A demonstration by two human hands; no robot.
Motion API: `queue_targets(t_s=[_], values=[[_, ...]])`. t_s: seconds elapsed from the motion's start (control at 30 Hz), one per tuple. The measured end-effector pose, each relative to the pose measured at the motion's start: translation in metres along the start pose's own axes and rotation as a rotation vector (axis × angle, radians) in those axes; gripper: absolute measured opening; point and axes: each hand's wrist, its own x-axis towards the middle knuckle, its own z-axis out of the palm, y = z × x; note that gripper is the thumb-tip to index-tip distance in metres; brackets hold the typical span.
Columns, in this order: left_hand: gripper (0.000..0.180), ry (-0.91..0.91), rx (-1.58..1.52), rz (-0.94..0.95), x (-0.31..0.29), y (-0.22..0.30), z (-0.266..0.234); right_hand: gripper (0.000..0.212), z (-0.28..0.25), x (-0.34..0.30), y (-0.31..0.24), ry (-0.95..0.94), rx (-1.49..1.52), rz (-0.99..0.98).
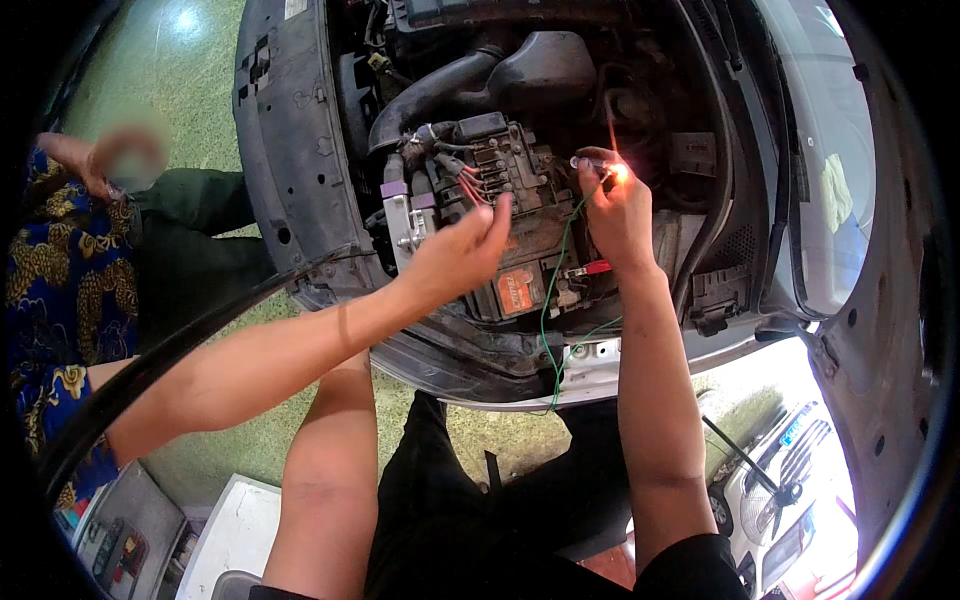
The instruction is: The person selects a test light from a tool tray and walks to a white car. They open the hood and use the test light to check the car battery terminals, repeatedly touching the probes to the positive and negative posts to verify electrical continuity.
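My right hand is closed round a small test light, whose bulb glows orange at the fingers. From there a green wire hangs down past the battery. A red clip lies near the battery terminal, left of my right wrist. My left forearm rises to the car's front edge, where another person's arm covers the hand. That person's hand reaches in from the left, with its fingers by the red wires of the fuse box.
A black air intake duct crosses the engine bay beyond the fuse box. The front panel borders it on the left, the windscreen on the right. The other person's patterned sleeve is at left. A white vehicle stands lower right.
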Motion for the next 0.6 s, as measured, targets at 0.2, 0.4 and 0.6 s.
queue_targets(t_s=[0.2, 0.4, 0.6], values=[[0.064, 0.725, 0.423, 1.613, -0.1, 0.102, -0.028, 0.026, -0.008, 0.003, -0.018, -0.032, 0.033, 0.06], [0.08, 1.041, 0.65, 2.172, -0.099, 0.147, -0.031, 0.027, -0.008, 0.0, -0.018, -0.034, 0.213, 0.029], [0.077, 1.042, 0.642, 2.2, -0.107, 0.161, -0.03, 0.028, -0.004, -0.008, -0.037, -0.248, 0.229, -0.004]])
